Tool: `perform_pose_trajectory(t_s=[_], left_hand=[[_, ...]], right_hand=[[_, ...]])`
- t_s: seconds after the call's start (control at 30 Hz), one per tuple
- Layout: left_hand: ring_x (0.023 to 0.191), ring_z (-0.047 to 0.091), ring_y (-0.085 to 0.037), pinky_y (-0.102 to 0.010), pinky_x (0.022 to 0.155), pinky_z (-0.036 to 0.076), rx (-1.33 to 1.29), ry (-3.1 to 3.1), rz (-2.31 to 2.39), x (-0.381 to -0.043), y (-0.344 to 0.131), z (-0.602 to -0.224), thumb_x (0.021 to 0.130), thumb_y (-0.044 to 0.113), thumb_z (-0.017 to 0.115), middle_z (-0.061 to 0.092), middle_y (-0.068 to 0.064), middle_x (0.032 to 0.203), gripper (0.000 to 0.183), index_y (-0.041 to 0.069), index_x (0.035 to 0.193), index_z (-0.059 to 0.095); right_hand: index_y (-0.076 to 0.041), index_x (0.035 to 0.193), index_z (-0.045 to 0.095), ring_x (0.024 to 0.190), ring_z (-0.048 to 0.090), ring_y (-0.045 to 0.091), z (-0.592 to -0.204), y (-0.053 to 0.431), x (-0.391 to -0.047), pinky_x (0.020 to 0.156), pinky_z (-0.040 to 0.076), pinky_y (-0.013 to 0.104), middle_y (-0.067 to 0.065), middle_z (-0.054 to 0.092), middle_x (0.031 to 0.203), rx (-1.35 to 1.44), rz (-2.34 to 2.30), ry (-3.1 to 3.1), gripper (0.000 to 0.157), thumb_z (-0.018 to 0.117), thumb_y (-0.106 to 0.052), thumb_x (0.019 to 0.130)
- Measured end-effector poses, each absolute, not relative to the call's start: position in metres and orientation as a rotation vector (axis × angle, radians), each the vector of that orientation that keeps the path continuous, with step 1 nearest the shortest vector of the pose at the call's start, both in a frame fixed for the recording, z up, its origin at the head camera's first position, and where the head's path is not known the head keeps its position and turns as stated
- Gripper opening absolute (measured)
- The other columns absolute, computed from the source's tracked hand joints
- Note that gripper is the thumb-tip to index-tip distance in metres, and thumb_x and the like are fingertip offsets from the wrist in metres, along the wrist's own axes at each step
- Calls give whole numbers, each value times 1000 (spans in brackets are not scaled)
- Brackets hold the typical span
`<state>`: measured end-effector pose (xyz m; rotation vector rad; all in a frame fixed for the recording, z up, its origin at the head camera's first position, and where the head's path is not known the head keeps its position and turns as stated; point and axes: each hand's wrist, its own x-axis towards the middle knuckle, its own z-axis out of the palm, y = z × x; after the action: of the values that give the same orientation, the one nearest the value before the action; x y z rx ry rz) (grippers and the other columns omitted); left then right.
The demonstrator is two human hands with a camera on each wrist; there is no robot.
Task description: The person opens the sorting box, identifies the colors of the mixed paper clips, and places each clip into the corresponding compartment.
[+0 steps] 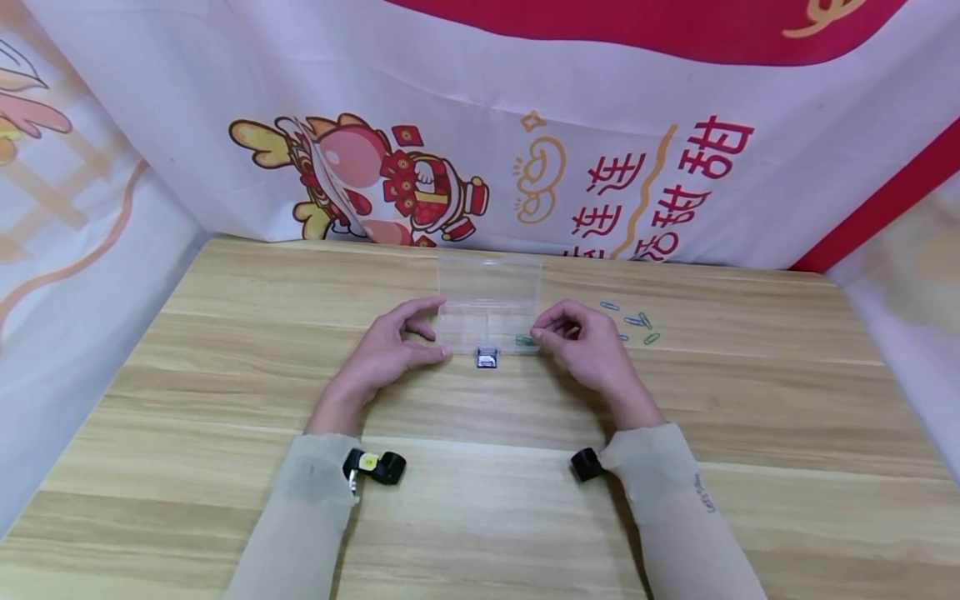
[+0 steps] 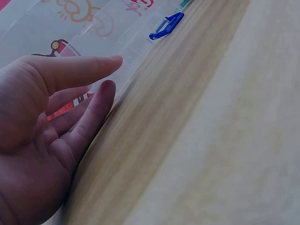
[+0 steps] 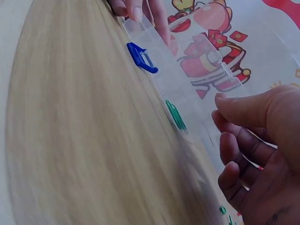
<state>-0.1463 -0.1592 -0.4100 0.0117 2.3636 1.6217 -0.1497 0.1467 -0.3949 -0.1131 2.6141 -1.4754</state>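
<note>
A clear plastic box (image 1: 462, 327) with compartments lies on the table, its clear lid (image 1: 489, 279) raised at the back. My left hand (image 1: 390, 342) holds the left end, thumb at the front corner and index finger at the back. A blue clasp (image 3: 140, 58) juts from the front wall. Green paper clips (image 3: 176, 115) lie in the right compartment. My right hand (image 1: 581, 342) is at the box's right end, fingers loosely bent. In the right wrist view, a small gap shows between thumb and index fingertip, with nothing visible in it.
To the right of my right hand, several blue and green paper clips (image 1: 645, 320) are scattered on the wooden table (image 1: 480, 517). A white printed cloth (image 1: 525, 83) hangs behind the table's far edge. Cloth also hangs at both sides.
</note>
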Motion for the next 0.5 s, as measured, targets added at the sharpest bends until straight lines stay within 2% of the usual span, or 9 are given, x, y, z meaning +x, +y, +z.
perform_pose_trajectory(t_s=[0.27, 0.5], left_hand=[[119, 59, -29, -36, 96, 49, 13, 2359, 1621, -146, -160, -411, 88, 15, 90, 62, -8, 142, 79, 31, 157, 55], [120, 60, -29, -36, 96, 50, 17, 2367, 1619, -146, -160, -411, 88, 16, 90, 61, -5, 145, 78, 31, 157, 55]], right_hand=[[-12, 114, 75, 97, 61, 20, -399, 191, -150, 78, 53, 28, 2, 71, 107, 73, -1587, 2669, 21, 77, -28, 101], [-11, 118, 75, 95, 59, 7, -412, 249, -150, 79, 48, 19, -19, 68, 97, 332, -1619, 2814, 29, 78, -33, 100]])
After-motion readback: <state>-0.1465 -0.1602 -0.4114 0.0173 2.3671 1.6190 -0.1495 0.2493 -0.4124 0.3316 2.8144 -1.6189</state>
